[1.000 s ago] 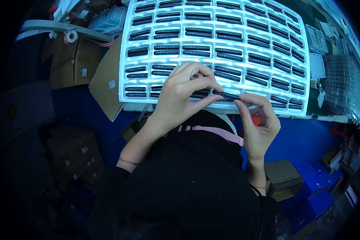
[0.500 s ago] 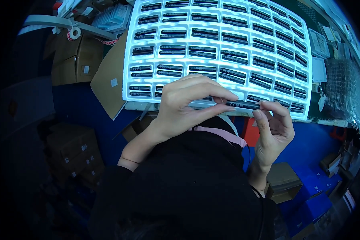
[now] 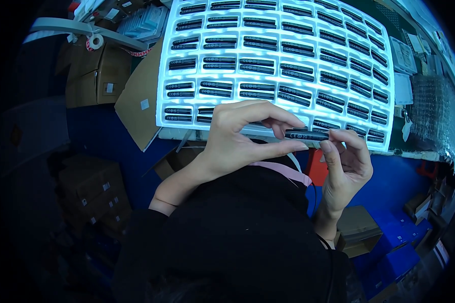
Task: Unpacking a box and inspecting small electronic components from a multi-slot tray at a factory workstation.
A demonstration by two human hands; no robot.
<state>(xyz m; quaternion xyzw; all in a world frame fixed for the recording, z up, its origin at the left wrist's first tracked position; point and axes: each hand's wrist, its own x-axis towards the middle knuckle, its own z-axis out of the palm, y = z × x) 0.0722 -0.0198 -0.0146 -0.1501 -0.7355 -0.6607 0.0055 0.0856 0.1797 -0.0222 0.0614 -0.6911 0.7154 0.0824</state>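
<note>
A slim black cylindrical stick with white print (image 3: 306,135) lies level in front of the tray's near edge. Its right end is pinched between thumb and fingers of my right hand (image 3: 346,159). Around its left end, the thumb and index finger of my left hand (image 3: 245,132) are parted, one below and one above the stick; whether a curled finger touches its tip is unclear. Beyond my hands lies a white moulded tray (image 3: 237,74) of many compartments, most holding paired black sticks (image 3: 258,64). My left hand covers part of the nearest row.
Left of the tray leans a cardboard flap (image 3: 140,96), by a brown carton (image 3: 93,76). A tape roll (image 3: 94,42) hangs from a pale rail. Bubble wrap (image 3: 434,116) lies at the right. Below are an open box (image 3: 359,230) and a red object (image 3: 317,169).
My left thumb and index finger have spread apart from the stick, the thumb dropping lower. My right hand keeps its hold in nearly the same place.
</note>
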